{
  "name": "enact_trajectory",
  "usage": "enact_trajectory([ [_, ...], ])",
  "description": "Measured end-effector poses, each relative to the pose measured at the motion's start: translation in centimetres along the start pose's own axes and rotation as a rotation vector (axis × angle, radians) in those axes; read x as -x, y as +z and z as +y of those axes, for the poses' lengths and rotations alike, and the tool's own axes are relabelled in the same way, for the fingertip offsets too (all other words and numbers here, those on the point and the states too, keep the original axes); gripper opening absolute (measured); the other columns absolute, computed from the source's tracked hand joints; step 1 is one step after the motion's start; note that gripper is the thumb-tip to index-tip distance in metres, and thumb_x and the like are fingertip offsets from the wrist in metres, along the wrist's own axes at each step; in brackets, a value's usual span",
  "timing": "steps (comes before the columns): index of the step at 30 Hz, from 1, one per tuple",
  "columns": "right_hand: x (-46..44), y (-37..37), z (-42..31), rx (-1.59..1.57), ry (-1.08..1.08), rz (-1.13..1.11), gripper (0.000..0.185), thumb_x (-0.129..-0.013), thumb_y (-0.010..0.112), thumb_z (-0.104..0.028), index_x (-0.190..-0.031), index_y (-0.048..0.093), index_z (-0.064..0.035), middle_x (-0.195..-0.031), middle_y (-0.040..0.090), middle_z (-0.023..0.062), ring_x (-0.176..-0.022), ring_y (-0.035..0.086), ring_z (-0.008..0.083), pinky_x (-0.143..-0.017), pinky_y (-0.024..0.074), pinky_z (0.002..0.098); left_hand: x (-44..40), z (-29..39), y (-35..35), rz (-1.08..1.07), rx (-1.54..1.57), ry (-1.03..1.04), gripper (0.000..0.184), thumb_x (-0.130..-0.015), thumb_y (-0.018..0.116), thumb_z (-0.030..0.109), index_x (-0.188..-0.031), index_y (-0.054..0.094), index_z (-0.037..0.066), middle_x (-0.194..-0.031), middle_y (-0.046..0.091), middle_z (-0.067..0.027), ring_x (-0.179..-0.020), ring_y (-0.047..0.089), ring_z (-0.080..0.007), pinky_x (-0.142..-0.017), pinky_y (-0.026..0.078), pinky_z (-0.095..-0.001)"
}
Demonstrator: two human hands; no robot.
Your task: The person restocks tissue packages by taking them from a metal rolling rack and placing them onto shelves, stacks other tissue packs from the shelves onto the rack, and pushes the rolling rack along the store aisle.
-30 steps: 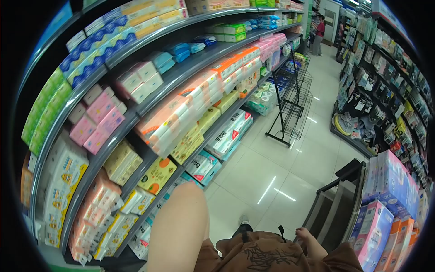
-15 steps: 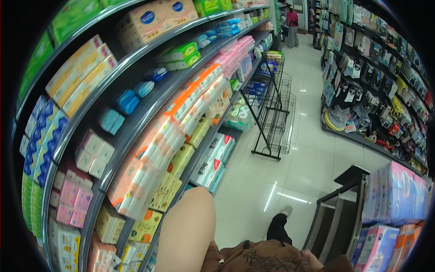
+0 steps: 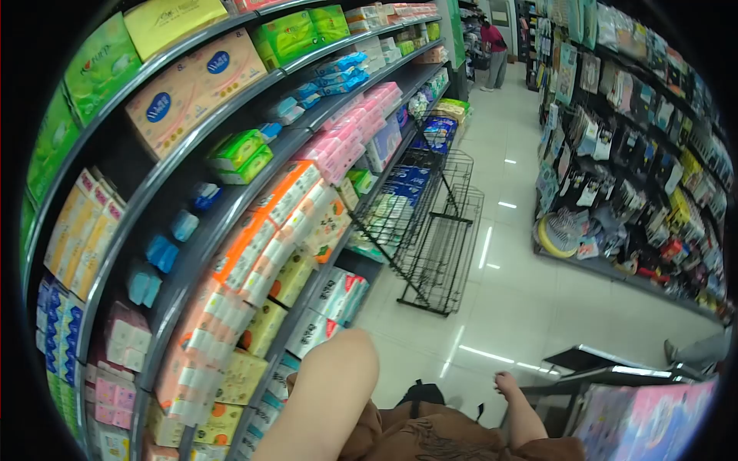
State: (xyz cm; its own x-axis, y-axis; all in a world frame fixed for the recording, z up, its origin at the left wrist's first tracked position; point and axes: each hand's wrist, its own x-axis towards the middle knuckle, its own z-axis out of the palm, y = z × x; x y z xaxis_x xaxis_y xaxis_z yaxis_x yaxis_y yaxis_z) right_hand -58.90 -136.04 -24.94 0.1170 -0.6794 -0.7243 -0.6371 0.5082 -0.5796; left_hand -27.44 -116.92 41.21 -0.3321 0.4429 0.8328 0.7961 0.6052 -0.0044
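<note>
My right hand (image 3: 505,383) hangs low at the right of my brown top, its fingers curled in with nothing seen in them. It is over the tiled floor, beside a dark rack at the lower right. A bare bent left arm (image 3: 330,392) rises at the lower centre, in front of the shelving; my left hand is out of view. Near that arm are orange-and-white tissue packs (image 3: 261,230), yellow packs (image 3: 265,326) and white-and-teal packs (image 3: 330,296).
Long curved shelves (image 3: 223,215) of tissue packs run along the left. A black wire rack (image 3: 438,261) stands in the aisle. Hanging goods (image 3: 630,154) line the right. A person in red (image 3: 494,46) is far ahead; another person's leg (image 3: 696,351) shows at the right edge.
The view has moved forward along the aisle, and the wire rack is nearer. My right hand swings clear of my top. The far person now leans, and a leg has appeared at the right.
</note>
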Motion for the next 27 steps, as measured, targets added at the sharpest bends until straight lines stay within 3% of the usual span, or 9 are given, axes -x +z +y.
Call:
enact_trajectory([
  [3,-5.9,-3.9,-7.8,-0.105,-0.157,-0.102,0.041,-0.089,0.060,-0.021,-0.127,0.058,-0.0051,-0.101,0.067,0.0112,-0.082,0.067,0.0231,-0.066,0.0536,0.0349,8.7,-6.0,-4.9,0.035,0.064,0.097,0.030,-0.084,0.066,0.036,-0.074,0.055,0.010,-0.081,0.051,-0.0058,-0.076,0.053,-0.0249,-0.067,0.041,-0.0384],
  [5,-9.0,-6.8,-11.0,-0.017,-0.262,-0.043,0.040,-0.089,0.061,-0.020,-0.126,0.059,-0.0048,-0.095,0.068,0.0111,-0.080,0.068,0.0219,-0.064,0.0533,0.0324,16.1,-11.4,-8.9,0.133,0.593,-0.210,0.031,-0.089,0.058,0.042,-0.074,0.058,0.015,-0.078,0.055,0.0015,-0.070,0.053,-0.0179,-0.067,0.038,-0.0336],
  [8,-16.8,-11.7,-8.3,0.115,-0.243,0.023,0.037,-0.089,0.059,-0.019,-0.122,0.060,-0.0010,-0.093,0.069,0.0132,-0.075,0.067,0.0210,-0.059,0.0520,0.0336,29.9,-13.6,-9.9,0.666,0.549,-0.788,0.022,-0.096,0.056,0.026,-0.094,0.065,0.007,-0.090,0.060,-0.0078,-0.083,0.056,-0.0189,-0.077,0.046,-0.0318],
  [11,-16.7,-17.3,-6.8,0.199,0.091,0.048,0.025,-0.092,0.052,-0.018,-0.105,0.066,-0.0018,-0.084,0.066,0.0115,-0.063,0.061,0.0223,-0.053,0.0492,0.0385,44.8,-18.5,-8.2,1.158,0.374,-1.458,0.025,-0.099,0.052,0.031,-0.104,0.062,0.008,-0.096,0.061,-0.0011,-0.090,0.054,-0.0143,-0.084,0.042,-0.0299],
  [14,-18.0,-21.1,-2.6,0.018,0.432,-0.012,0.021,-0.092,0.052,-0.019,-0.101,0.066,-0.0069,-0.076,0.062,0.0105,-0.062,0.060,0.0250,-0.050,0.0481,0.0404,53.7,-22.3,-8.4,1.538,0.359,-1.864,0.023,-0.100,0.051,0.025,-0.110,0.060,0.006,-0.103,0.060,-0.0010,-0.089,0.053,-0.0109,-0.084,0.042,-0.0264],
  [18,-20.5,-24.8,-10.4,-0.033,0.469,-0.029,0.020,-0.092,0.053,-0.020,-0.101,0.066,-0.0067,-0.076,0.063,0.0105,-0.061,0.061,0.0247,-0.050,0.0483,0.0401,57.6,-28.0,-15.8,0.971,0.122,-1.919,0.025,-0.099,0.056,0.028,-0.107,0.060,0.004,-0.097,0.062,-0.0047,-0.089,0.058,-0.0136,-0.081,0.047,-0.0290],
  [21,-25.6,-27.3,-17.8,-0.038,0.387,-0.047,0.020,-0.092,0.053,-0.020,-0.101,0.066,-0.0066,-0.076,0.063,0.0106,-0.061,0.061,0.0245,-0.050,0.0485,0.0400,61.3,-33.3,-19.6,0.926,0.061,-1.705,0.025,-0.098,0.056,0.027,-0.106,0.059,0.003,-0.094,0.065,-0.0059,-0.088,0.062,-0.0172,-0.080,0.050,-0.0325],
  [22,-27.8,-28.0,-20.5,-0.036,0.345,-0.057,0.020,-0.092,0.053,-0.020,-0.101,0.066,-0.0065,-0.075,0.063,0.0106,-0.061,0.061,0.0244,-0.049,0.0486,0.0399,62.2,-34.6,-21.6,0.851,0.244,-1.864,0.025,-0.097,0.057,0.027,-0.102,0.061,0.003,-0.089,0.068,-0.0081,-0.084,0.065,-0.0214,-0.077,0.052,-0.0350],
  [27,-41.0,-32.8,-34.1,0.044,0.098,-0.141,0.020,-0.092,0.054,-0.021,-0.101,0.065,-0.0063,-0.075,0.064,0.0107,-0.060,0.062,0.0241,-0.049,0.0488,0.0396,70.6,-41.2,-25.0,0.686,-0.065,-1.883,0.020,-0.092,0.058,0.022,-0.097,0.063,0.004,-0.090,0.068,-0.0125,-0.084,0.065,-0.0267,-0.076,0.052,-0.0374],
])
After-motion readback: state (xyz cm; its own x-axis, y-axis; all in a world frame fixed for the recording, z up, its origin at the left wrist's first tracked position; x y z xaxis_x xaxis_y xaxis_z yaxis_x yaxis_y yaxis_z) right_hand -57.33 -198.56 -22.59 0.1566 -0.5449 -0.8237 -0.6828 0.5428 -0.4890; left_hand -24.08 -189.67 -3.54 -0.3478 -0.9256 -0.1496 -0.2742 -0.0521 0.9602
